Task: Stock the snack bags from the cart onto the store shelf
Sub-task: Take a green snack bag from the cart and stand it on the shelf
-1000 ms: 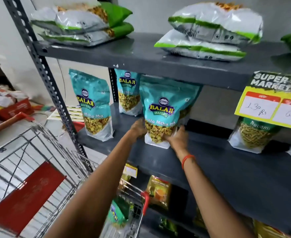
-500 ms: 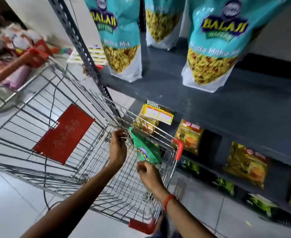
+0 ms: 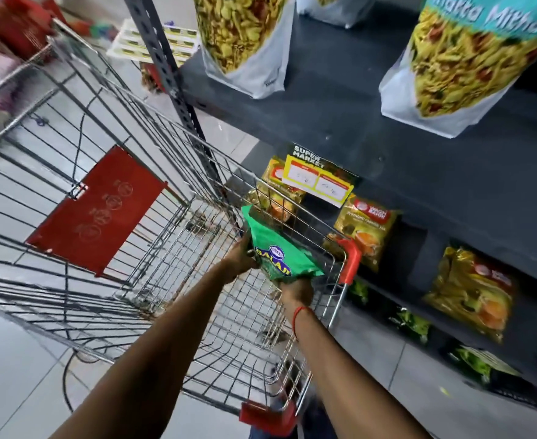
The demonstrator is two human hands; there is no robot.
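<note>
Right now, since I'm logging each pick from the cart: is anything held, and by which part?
Yes: the green snack bag, held over the cart. The left hand grips its left edge; the right hand supports its lower end.

Grey shelf (image 3: 371, 122) carries two upright snack bags: one (image 3: 245, 42) at 12 o'clock, another (image 3: 460, 64) at 2 o'clock, well apart.

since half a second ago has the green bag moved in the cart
Yes: both hands now hold the green bag, lifted and tilted away from the cart corner wires it leaned against.
</note>
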